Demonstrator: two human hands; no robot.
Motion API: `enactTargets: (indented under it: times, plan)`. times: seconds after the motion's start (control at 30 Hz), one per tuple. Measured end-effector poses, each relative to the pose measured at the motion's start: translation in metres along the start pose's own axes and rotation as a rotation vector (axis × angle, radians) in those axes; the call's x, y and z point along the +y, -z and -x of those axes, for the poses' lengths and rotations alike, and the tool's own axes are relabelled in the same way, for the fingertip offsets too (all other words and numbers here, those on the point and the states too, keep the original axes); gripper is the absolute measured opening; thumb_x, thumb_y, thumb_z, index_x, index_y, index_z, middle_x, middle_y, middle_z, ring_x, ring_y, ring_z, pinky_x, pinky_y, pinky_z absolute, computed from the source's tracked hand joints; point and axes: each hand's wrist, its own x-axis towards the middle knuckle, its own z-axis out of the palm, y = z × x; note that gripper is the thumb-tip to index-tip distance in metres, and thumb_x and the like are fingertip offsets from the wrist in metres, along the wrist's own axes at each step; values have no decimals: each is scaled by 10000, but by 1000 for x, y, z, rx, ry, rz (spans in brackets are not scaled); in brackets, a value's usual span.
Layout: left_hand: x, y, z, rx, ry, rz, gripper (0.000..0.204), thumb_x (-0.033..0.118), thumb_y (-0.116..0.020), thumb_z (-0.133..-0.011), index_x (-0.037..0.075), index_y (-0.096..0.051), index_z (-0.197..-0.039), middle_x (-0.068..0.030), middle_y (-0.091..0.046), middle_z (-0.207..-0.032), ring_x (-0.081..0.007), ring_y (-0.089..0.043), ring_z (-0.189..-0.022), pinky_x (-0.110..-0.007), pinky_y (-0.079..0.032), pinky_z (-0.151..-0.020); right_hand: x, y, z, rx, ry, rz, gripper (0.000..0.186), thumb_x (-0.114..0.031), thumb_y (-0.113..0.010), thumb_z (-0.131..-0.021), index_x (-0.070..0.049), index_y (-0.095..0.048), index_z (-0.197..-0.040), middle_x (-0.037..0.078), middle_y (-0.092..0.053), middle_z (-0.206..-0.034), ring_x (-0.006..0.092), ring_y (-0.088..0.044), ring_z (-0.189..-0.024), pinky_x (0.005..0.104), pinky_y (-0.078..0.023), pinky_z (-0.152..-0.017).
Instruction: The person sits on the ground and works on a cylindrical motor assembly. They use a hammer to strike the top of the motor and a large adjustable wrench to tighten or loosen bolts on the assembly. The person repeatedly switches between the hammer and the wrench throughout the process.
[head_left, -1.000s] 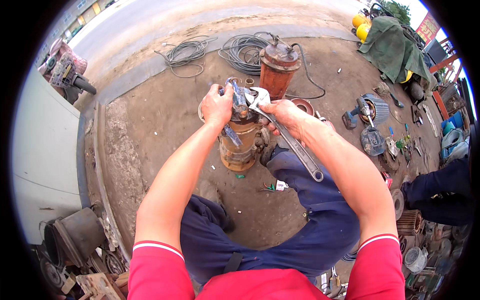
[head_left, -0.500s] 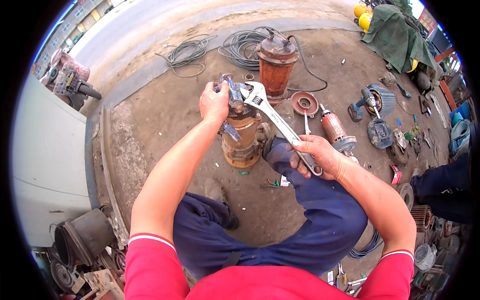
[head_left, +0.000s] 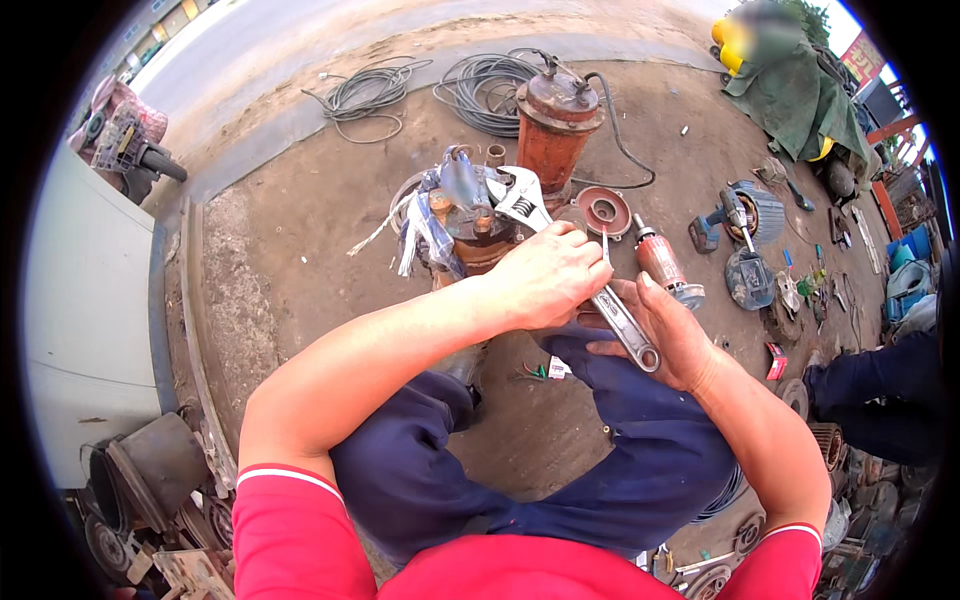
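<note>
My left hand point(head_left: 553, 272) is closed around the handle of a large silver adjustable wrench point(head_left: 620, 322). Against the same handle, lower down, is my right hand point(head_left: 672, 325), its fingers passing behind the metal and its thumb raised. The wrench's jaws point(head_left: 520, 195) are at the top of a rusty brown pump motor point(head_left: 478, 250) standing upright between my feet; whether they grip a fitting there is unclear. Clear plastic wrap and pale frayed cord point(head_left: 415, 225) hang over the motor's left side. My left forearm hides part of its lower body.
Behind the motor stands an orange-red pump point(head_left: 552, 140) with a black cable, beside coiled cables point(head_left: 487, 92). To the right lie a red round cover point(head_left: 604, 212), a red rotor point(head_left: 660, 258) and a cordless power tool point(head_left: 722, 212). A person's dark trouser leg point(head_left: 870, 385) is at far right.
My left hand has left the motor's top and moved right onto the wrench handle. My right thumb has lifted from the handle. The plastic and cord now spread over the motor's left side.
</note>
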Motion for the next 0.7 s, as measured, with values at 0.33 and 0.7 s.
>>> enactTargets:
  times: [0.33, 0.7]
  plan:
    - [-10, -11, 6, 23, -64, -24, 110, 153, -657, -798, 117, -664, -901, -33, -610, -877, -222, -614, -931, -392, -439, -838, 41, -23, -10, 180, 217, 111, 909, -606, -510, -991, 16, -216, -1585, 174, -326, -1602, 243, -268, -1501, 400, -202, -1229]
    - [-13, -6, 9, 39, -23, 80, 301, 76, -755, -631, 53, -562, -861, -78, -545, -884, -294, -563, -912, -434, -452, -876, 78, 190, 24, 944, 106, 684, 547, -324, -597, -1013, 17, -507, -1431, 182, -593, -1394, 288, -575, -1271, 399, -450, -1061]
